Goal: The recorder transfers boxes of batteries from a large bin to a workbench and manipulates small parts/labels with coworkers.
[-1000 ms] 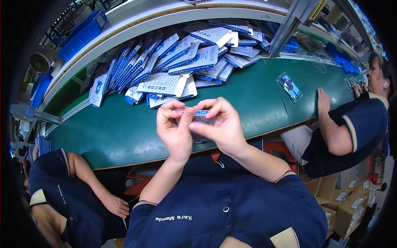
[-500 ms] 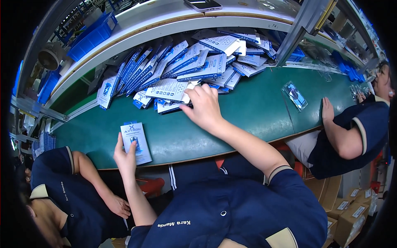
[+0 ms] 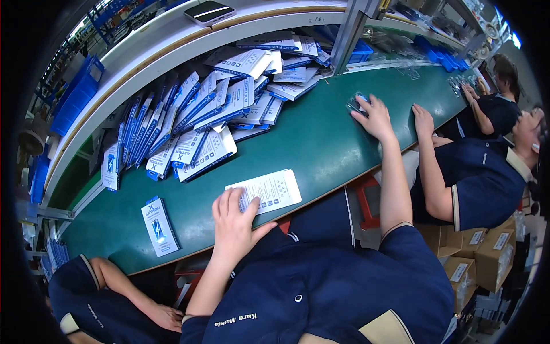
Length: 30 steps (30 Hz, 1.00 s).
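My left hand (image 3: 234,217) lies on the left end of a flat white printed box (image 3: 279,191) near the table's front edge. Its fingers rest on top of the box and its thumb is spread away. Farther right, my right hand (image 3: 375,119) reaches over a small clear plastic pack (image 3: 356,105) with a blue and dark item inside. Thumb and fingers are round the pack, partly covering it. A second white and blue box (image 3: 160,227), closed, lies on the table left of my left hand.
A heap of white and blue boxes (image 3: 197,103) spreads over the far side of the green table (image 3: 309,137). A metal post (image 3: 347,43) stands beside it. A phone (image 3: 209,12) lies on the shelf above. Co-workers sit on both sides; one person's hand (image 3: 423,120) rests on the table at right.
My right hand has left the heap and moved right to the plastic pack. My left hand let go of its box, now on the table, and touches another one. The view has shifted right.
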{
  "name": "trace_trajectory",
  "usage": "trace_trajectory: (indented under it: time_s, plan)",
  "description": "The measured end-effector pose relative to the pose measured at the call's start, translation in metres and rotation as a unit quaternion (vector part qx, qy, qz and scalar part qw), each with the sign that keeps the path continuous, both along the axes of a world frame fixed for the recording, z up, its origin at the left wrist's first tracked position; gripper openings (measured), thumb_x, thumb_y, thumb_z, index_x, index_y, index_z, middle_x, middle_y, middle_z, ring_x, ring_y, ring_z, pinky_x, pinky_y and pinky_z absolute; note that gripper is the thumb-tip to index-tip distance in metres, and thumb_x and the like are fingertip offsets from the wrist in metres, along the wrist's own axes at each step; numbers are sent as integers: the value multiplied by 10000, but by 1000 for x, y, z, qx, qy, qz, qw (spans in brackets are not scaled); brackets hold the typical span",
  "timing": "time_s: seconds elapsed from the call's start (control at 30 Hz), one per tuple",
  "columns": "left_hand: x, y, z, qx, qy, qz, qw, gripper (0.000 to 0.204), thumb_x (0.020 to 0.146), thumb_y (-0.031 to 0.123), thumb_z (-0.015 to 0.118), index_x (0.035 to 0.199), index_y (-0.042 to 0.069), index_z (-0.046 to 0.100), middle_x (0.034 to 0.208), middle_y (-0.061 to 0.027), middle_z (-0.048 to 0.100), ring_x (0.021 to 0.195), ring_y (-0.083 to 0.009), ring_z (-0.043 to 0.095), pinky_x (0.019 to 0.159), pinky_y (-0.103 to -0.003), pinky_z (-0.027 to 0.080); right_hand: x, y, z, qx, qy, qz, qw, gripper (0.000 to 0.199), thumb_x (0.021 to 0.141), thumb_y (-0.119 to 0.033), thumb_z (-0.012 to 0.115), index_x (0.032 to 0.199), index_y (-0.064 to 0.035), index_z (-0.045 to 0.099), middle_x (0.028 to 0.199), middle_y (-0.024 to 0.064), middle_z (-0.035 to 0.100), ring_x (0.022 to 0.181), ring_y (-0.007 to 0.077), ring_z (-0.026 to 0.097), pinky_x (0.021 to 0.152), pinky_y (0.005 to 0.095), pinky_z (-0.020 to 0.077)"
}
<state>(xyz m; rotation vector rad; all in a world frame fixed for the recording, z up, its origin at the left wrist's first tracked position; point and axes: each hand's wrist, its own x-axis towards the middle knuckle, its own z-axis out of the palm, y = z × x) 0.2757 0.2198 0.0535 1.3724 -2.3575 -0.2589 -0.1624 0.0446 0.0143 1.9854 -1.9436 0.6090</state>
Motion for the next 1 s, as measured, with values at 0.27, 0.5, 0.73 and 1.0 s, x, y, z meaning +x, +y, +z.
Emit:
trace_trajectory:
  time_s: [0.27,0.5,0.73,1.0]
  plan:
    - [-12,-48,8,23,26,-39,999,679,615,377,841,1134,3,613,1197,-133,573,1079,-306,533,925,-409,427,133,82,1,30,-241,131,961,483,580,-257,764,1026,-85,701,1174,117,623,1119,308,541,958,453,417]
    - [2,-57,-1,-10,45,-94,995,778,533,389,833,1175,10,609,1175,-129,559,1085,-299,521,916,-392,422,183,109,32,257,-196,413,851,823,635,-181,718,1413,-98,465,1494,181,409,1415,370,320,1124,680,33]
    - [-10,-50,22,29,209,54,976,916,557,331,856,1353,99,466,1044,-158,598,960,-360,613,823,-439,511,232,109,59,247,-603,468,597,609,845,-44,523,1435,-38,370,1525,163,297,1430,286,269,1141,491,182]
    - [-37,-48,3,26,628,88,773,485,838,198,786,1084,65,390,1078,-133,563,951,-174,569,814,-313,489,278,107,65,195,-821,290,452,251,976,-82,454,1129,50,603,1181,138,618,1133,175,553,1002,316,421]
